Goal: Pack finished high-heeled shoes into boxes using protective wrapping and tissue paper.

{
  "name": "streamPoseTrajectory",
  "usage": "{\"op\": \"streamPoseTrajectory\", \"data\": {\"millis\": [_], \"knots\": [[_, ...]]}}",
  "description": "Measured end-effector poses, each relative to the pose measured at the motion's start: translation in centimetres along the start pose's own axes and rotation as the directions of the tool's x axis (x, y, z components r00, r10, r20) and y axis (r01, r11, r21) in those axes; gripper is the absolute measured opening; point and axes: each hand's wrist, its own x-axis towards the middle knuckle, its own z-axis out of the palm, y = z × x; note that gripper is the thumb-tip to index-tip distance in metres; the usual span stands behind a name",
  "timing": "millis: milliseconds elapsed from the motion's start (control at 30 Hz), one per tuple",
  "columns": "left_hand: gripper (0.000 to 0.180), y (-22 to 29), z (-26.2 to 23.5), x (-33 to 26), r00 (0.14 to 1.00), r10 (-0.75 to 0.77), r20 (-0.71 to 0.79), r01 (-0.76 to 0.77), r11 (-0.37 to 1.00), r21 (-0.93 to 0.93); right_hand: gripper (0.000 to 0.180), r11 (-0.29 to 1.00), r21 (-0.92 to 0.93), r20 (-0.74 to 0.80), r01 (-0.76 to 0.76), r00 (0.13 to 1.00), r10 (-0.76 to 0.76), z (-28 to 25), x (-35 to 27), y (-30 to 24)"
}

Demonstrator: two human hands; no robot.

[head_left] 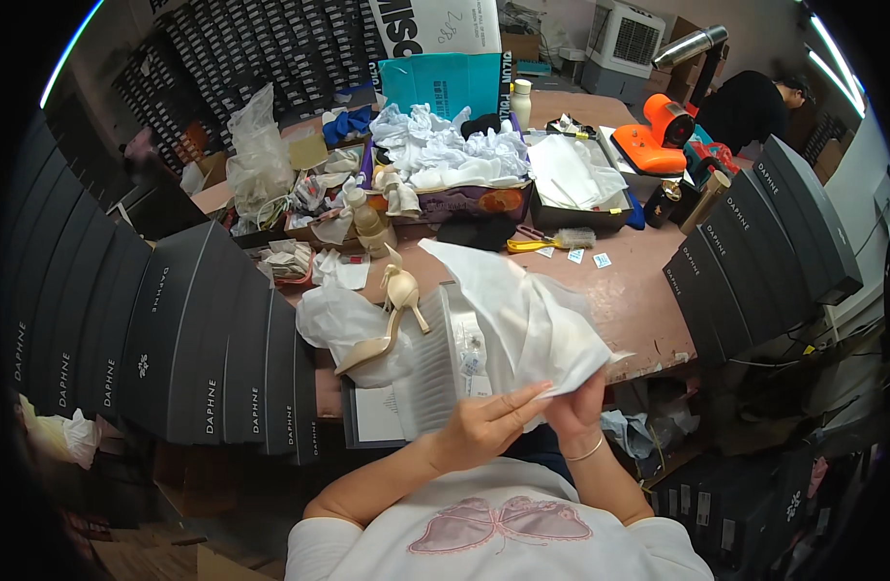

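Observation:
A large sheet of white tissue paper (pixel 527 324) is gathered up in front of me; whatever it may wrap is hidden. My right hand (pixel 575 412) grips its lower right end. My left hand (pixel 488 426) presses its fingers together against the lower edge of the paper. Beneath, an open shoe box (pixel 375 431) lies at the table's near edge, with a ribbed translucent sheet (pixel 428 382) and a small clear packet (pixel 471 349) in it. A beige high-heeled shoe (pixel 379 334) rests on its side to the left, on more crumpled white paper (pixel 340 320).
Dark shoe boxes (pixel 188 339) stand in rows at the left, and more boxes (pixel 745 252) stand at the right. Farther back are a carton of crumpled paper (pixel 454 145), a bottle (pixel 372 228), a yellow-handled brush (pixel 551 242) and an orange device (pixel 653 140). A person (pixel 750 107) bends at the far right.

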Motion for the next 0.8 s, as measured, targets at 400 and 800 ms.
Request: {"op": "streamPoseTrajectory", "data": {"millis": [400,800], "knots": [[0.045,1.6,0.9,-4.0,0.988,-0.120,-0.093,0.106,0.984,-0.141,0.054,-0.451,-0.768,0.480,0.455,0.875,0.065,-4.4,1.7,3.0],[0.055,-4.6,-6.7,-6.9,0.134,-0.904,-0.405,0.342,0.426,-0.837,0.065,0.091,-0.885,0.451,0.456,0.793,0.410,1.3,0.0,5.4]]}}
